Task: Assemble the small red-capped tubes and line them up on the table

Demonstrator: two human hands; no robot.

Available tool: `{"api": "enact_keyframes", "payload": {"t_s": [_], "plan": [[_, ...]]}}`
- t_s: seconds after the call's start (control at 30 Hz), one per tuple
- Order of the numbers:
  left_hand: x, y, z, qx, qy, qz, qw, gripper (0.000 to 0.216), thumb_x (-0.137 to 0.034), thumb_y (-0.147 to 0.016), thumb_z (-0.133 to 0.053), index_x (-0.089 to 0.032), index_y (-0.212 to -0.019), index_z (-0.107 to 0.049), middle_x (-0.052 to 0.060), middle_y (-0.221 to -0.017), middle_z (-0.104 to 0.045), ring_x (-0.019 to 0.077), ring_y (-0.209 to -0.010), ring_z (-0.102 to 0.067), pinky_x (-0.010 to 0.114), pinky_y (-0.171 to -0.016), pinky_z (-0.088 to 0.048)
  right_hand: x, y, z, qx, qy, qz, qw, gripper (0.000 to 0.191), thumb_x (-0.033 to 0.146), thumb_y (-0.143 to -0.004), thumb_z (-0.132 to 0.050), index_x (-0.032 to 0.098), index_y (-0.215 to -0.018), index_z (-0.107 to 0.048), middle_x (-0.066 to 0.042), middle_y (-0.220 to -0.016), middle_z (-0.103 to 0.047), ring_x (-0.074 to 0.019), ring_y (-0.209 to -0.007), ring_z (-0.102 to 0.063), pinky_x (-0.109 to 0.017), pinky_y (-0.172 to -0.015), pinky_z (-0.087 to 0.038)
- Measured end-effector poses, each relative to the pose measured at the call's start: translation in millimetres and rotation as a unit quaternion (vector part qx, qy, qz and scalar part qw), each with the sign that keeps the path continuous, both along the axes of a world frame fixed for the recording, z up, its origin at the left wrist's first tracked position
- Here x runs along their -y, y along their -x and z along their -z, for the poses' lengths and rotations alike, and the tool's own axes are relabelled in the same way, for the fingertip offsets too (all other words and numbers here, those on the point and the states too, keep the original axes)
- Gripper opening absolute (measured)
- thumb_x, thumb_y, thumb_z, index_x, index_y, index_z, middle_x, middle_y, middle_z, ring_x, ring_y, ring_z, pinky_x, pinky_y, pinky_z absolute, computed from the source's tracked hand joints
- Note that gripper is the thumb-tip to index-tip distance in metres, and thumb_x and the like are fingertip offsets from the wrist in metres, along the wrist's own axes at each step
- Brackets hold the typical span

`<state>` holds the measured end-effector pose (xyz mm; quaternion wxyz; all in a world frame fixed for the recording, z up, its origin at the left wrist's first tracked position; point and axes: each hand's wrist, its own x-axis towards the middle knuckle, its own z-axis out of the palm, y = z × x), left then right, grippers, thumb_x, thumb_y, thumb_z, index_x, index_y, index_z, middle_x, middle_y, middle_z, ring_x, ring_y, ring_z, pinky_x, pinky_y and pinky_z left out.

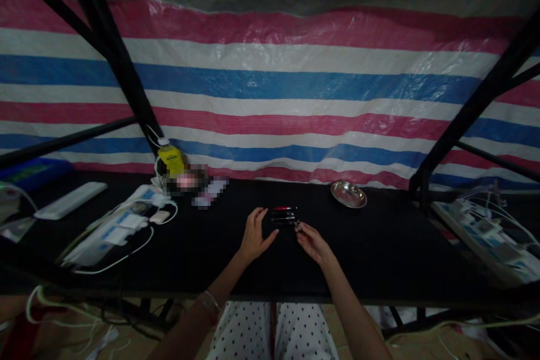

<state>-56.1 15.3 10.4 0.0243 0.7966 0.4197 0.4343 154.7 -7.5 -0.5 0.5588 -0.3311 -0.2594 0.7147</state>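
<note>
Between my hands, several slim, dark, glossy stick-shaped objects [284, 217] lie side by side on the black tabletop [236, 281]. The far one has a red stripe; their kind cannot be made out. My left hand [253, 239], with a bracelet on its wrist, is at their left end, thumb and fingers spread apart around nothing. At their right end is my right hand [312, 242]. Its thumb and fingers are pinched together at a small shiny bit near the tip, too small to name.
A round shiny metal dish [349, 194] stands back right. Power strips with plugs and cords lie at left [112, 230] and right [491, 233]. A yellow-labelled bottle [171, 158] and blurred items are back left. Black metal frame bars [122, 67] rise before a striped tarp [295, 84].
</note>
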Motion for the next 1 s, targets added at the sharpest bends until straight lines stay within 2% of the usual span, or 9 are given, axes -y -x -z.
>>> {"api": "enact_keyframes", "payload": {"t_s": [0.1,0.27,0.37,0.53,0.8,1.0], "plan": [[-1.9,0.0,1.2,-0.002,-0.006,0.013,1.0,0.07,-0.042,-0.077,-0.06,-0.024,-0.135,-0.026,0.015,-0.127,-0.038,0.0291,-0.117,-0.045,0.049,-0.095,-0.043,-0.2,1.9,-2.8,-0.01,-0.002,-0.043,0.999,0.028,0.034,-0.067,-0.074,0.014,-0.084,-0.063,0.002,-0.069,-0.057,-0.003,-0.047,-0.04,-0.017,-0.044,-0.032],[-5.1,0.0,4.4,-0.011,-0.033,0.061,0.998,0.068,-0.045,-0.076,-0.062,-0.025,-0.133,-0.031,0.015,-0.133,-0.036,0.0251,-0.108,-0.053,0.045,-0.091,-0.047,0.1,5.5,-3.8,0.002,0.0,-0.085,0.996,0.027,0.032,-0.066,-0.076,0.014,-0.081,-0.063,0.002,-0.065,-0.056,-0.0003,-0.043,-0.032,-0.015,-0.039,-0.022],[-5.5,1.5,7.5,-0.035,-0.035,0.083,0.995,0.056,-0.041,-0.081,-0.056,-0.026,-0.131,-0.035,0.014,-0.131,-0.042,0.024,-0.108,-0.055,0.043,-0.09,-0.048,2.5,7.7,-4.1,0.018,0.002,-0.109,0.994,0.028,0.032,-0.064,-0.078,0.012,-0.078,-0.063,0.003,-0.062,-0.056,0.0006,-0.041,-0.031,-0.015,-0.039,-0.02],[-4.7,2.4,11.5,-0.078,-0.039,0.07,0.994,0.034,-0.033,-0.089,-0.042,-0.025,-0.123,-0.046,0.011,-0.117,-0.055,0.0216,-0.103,-0.058,0.04,-0.087,-0.051,6.5,10.5,-6.1,0.04,-0.003,-0.151,0.988,0.028,0.033,-0.064,-0.077,0.013,-0.076,-0.063,0.002,-0.062,-0.057,0.0006,-0.04,-0.034,-0.015,-0.04,-0.022],[-2.0,-4.1,4.6,-0.081,-0.035,0.067,0.994,0.024,-0.028,-0.092,-0.036,-0.019,-0.104,-0.054,0.008,-0.096,-0.06,0.0185,-0.092,-0.06,0.034,-0.08,-0.054,0.2,8.7,1.6,-0.007,0.011,-0.106,0.994,0.029,0.033,-0.067,-0.076,0.013,-0.083,-0.064,0.001,-0.061,-0.058,-0.0021,-0.043,-0.039,-0.015,-0.039,-0.024],[0.2,-3.9,-0.4,-0.08,-0.032,0.05,0.995,0.028,-0.023,-0.092,-0.032,-0.018,-0.112,-0.051,0.009,-0.098,-0.057,0.0176,-0.09,-0.059,0.032,-0.077,-0.053,-0.4,5.9,2.5,-0.02,0.007,-0.085,0.996,0.025,0.024,-0.067,-0.075,0.013,-0.088,-0.067,-0.001,-0.069,-0.06,-0.0038,-0.05,-0.045,-0.016,-0.044,-0.033]]}}
